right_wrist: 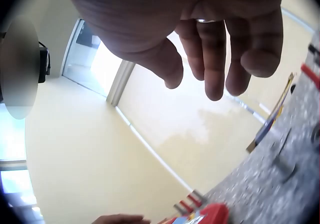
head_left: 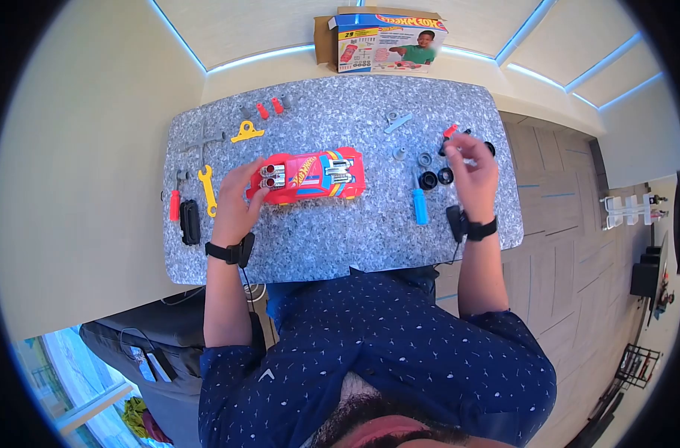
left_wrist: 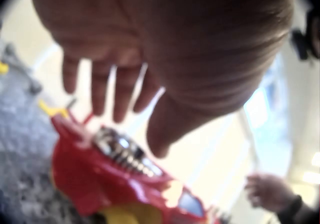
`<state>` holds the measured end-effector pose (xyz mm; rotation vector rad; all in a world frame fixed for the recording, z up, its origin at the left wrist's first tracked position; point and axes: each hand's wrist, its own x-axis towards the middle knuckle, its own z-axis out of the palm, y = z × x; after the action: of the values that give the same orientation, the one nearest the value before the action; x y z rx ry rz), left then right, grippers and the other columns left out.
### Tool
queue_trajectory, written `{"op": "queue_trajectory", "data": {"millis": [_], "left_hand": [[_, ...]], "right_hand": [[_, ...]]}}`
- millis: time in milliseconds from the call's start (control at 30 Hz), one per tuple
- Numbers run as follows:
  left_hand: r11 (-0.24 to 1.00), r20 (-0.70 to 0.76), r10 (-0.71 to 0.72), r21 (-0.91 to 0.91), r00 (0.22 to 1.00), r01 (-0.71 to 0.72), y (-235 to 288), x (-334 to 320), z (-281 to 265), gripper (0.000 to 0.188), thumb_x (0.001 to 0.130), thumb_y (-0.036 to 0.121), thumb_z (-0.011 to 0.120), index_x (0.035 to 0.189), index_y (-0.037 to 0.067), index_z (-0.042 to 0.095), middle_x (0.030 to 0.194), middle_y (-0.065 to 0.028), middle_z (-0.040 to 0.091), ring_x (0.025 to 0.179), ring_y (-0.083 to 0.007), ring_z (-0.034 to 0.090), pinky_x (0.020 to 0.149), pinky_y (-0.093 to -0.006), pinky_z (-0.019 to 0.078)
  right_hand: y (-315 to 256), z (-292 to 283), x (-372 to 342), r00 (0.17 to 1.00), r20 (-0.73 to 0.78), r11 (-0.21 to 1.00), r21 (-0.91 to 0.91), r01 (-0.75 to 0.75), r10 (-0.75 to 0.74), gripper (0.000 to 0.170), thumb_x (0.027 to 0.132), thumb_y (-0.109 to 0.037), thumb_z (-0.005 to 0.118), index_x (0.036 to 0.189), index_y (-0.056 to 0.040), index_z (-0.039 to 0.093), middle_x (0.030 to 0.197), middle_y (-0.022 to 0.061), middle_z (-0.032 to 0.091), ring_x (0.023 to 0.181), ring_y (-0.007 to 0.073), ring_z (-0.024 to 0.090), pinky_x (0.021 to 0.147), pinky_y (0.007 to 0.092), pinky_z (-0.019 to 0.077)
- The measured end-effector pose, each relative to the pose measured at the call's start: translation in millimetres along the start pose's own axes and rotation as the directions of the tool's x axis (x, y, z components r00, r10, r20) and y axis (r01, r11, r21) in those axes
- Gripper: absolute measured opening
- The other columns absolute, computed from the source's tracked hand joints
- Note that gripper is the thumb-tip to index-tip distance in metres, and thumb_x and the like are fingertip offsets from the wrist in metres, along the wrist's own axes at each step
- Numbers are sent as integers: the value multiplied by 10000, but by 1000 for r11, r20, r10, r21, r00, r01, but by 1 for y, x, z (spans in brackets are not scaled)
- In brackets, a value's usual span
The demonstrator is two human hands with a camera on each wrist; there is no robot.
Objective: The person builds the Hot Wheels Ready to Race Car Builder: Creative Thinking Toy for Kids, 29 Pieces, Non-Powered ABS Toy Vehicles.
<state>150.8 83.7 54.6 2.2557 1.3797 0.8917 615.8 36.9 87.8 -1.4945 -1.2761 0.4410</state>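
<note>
A red toy car (head_left: 308, 173) with Hot Wheels lettering stands on the grey speckled table. At its left end, my left hand (head_left: 240, 196) is spread around the chrome engine piece (head_left: 272, 176). The left wrist view shows straight fingers above that chrome engine (left_wrist: 127, 151), gripping nothing. Over the small parts at the table's right side hovers my right hand (head_left: 477, 175), its fingers loosely bent and holding nothing in the right wrist view. Black wheels (head_left: 428, 180), a grey ring (head_left: 425, 159) and a red piece (head_left: 450, 131) lie around its fingers.
A blue cylindrical piece (head_left: 420, 207) lies near the right wrist. Left of the car are a yellow wrench (head_left: 207, 191), a black part (head_left: 190, 222) and a red-handled tool (head_left: 175, 205). Farther back lie a yellow bracket (head_left: 247, 132) and a grey-blue piece (head_left: 399, 123). The toy box (head_left: 388, 45) stands behind the table.
</note>
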Motion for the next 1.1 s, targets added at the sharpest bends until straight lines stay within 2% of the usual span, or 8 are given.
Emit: {"op": "queue_trajectory", "data": {"millis": [167,267,567,667,733,833,933,1100], "left_hand": [[999,-19,10,49,1000,-9,-5,-2,12,512,932,35,805,1434,65,706,1400,-170,744,1297,-404,675,1138,-501,508],[999,-32,13,36,999,-12,-7,-3,15,495,926,27,812,1410,62,717,1396,-166,746,1300,-395,680,1135,-494,518],[1000,-45,16,27,999,-15,2,-6,8,529,904,42,835,1418,62,713,1415,-157,737,1316,-398,671,1137,-494,521],[1000,-83,-6,5,997,7,14,-5,-2,524,917,27,824,1428,57,709,1429,-155,733,1293,-370,693,1111,-471,543],[997,-127,-42,-65,991,34,28,-6,-5,496,946,0,804,1430,45,708,1446,-151,730,1250,-316,730,1072,-437,573],[617,-39,-279,-773,960,148,55,-10,16,444,999,-45,758,1436,13,701,1449,-153,726,1199,-230,755,999,-372,613],[340,17,-268,-934,963,111,98,-3,39,421,1027,-63,734,1443,-11,693,1425,-146,735,1181,-193,756,949,-342,642],[336,-34,-328,-938,944,82,102,-5,67,472,1040,3,773,1496,-10,652,1311,-143,788,1161,-211,763,944,-362,659]], "right_hand": [[29,-30,52,978,73,815,-543,202,-194,337,956,-77,815,1288,-54,769,1166,135,818,1034,287,770,883,410,615],[58,-27,75,964,167,680,-683,265,-208,345,906,-95,842,1248,-85,800,1160,170,808,1121,410,726,990,514,585],[83,2,106,935,351,405,-864,300,55,185,901,-215,848,1083,-187,867,1085,110,833,1120,387,728,945,512,587],[62,-2,104,943,329,490,-815,309,-48,114,912,-177,844,1021,-144,856,1073,114,837,1070,373,747,938,520,579],[26,0,93,938,268,693,-634,343,-220,106,914,-151,851,1015,-119,854,1058,110,837,1001,342,752,909,487,579],[-44,24,52,941,194,930,-193,313,-277,130,910,-107,869,1036,-81,854,1022,91,834,882,261,734,843,402,572],[-75,67,4,898,284,937,205,284,-335,173,890,-90,892,1061,-100,861,1022,77,837,899,200,731,839,358,572],[-81,122,-47,837,355,891,340,300,-417,226,898,-95,891,1117,-84,839,1038,91,832,934,233,760,860,363,579]]}}
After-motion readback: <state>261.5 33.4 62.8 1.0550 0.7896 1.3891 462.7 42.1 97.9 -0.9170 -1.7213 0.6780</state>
